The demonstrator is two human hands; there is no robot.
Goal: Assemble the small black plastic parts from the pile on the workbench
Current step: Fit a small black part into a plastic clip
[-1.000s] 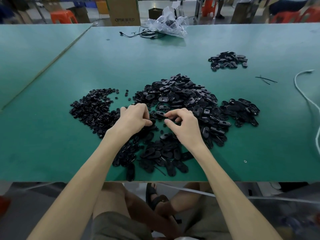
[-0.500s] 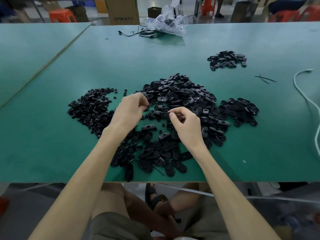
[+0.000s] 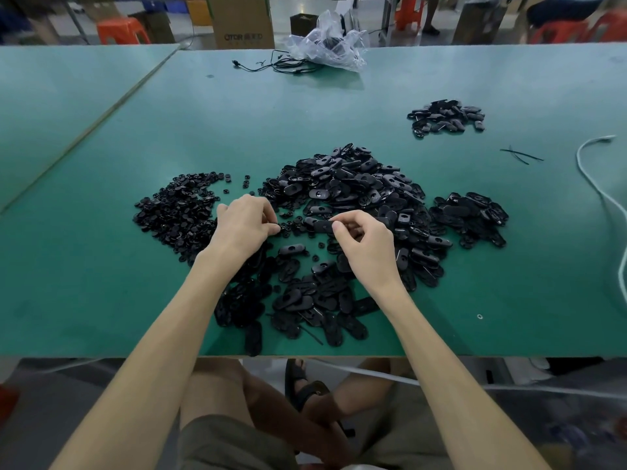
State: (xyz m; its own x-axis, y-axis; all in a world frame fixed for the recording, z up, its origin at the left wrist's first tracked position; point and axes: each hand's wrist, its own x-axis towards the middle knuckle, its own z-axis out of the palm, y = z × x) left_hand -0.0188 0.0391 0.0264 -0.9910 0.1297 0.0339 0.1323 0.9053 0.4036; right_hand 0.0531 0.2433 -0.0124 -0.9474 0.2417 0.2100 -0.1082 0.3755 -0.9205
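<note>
Workbench (image 3: 101,283) is showing green, both bare forearms reaching in from the near edge. Right hand (image 3: 366,256) is pinching an oval black shell (image 3: 324,226) between thumb and curled fingers, holding it flat just above the scattered parts, a small hole showing in its middle. Left hand (image 3: 242,227) is curling its fingers in tight, tips pinching a small round piece (image 3: 279,228) (tiny, mostly hidden by the fingertips). That piece is sitting just left of the shell, near it but not touching.

Central pile (image 3: 349,184) of oval shells is lying right behind both hands. Pile of small round pieces (image 3: 176,215) is spreading just left of the left hand. Near heap (image 3: 305,300) of shells is lying between the forearms, reaching down to the bench's near edge. Smaller heap (image 3: 471,215) is sitting just right of the central pile, and a far heap (image 3: 446,117) is lying well apart toward the back right.

Clear plastic bag (image 3: 329,42) and a black cable (image 3: 271,64) are resting at the far edge. White cable (image 3: 597,188) is running down the right side, thin black strips (image 3: 520,154) lying near it. Cardboard box (image 3: 242,22) and a red stool (image 3: 118,30) are standing behind the bench (blurry back there).
</note>
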